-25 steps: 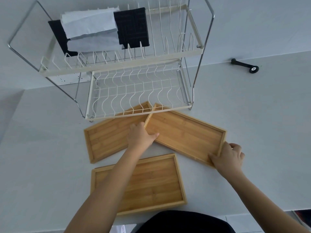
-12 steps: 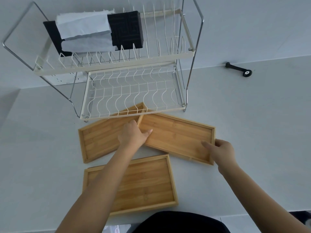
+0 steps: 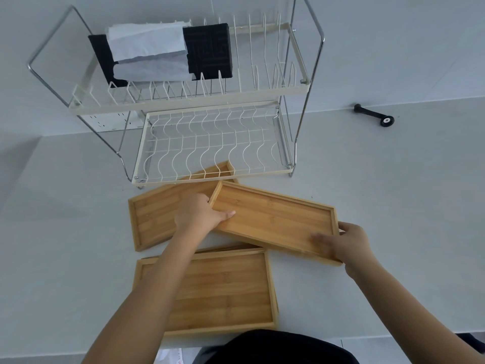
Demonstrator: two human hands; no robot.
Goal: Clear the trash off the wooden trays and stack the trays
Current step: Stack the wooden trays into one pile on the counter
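The right-hand tray (image 3: 275,219) is gripped at both ends, tilted over the other two trays: its left end is pinched by the left hand (image 3: 199,215), its right corner clasped by the right hand (image 3: 343,243).

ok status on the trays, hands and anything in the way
Left hand and right hand grip the right tray by its ends. Near tray and left tray bare, no trash. Dish rack overhangs left tray.
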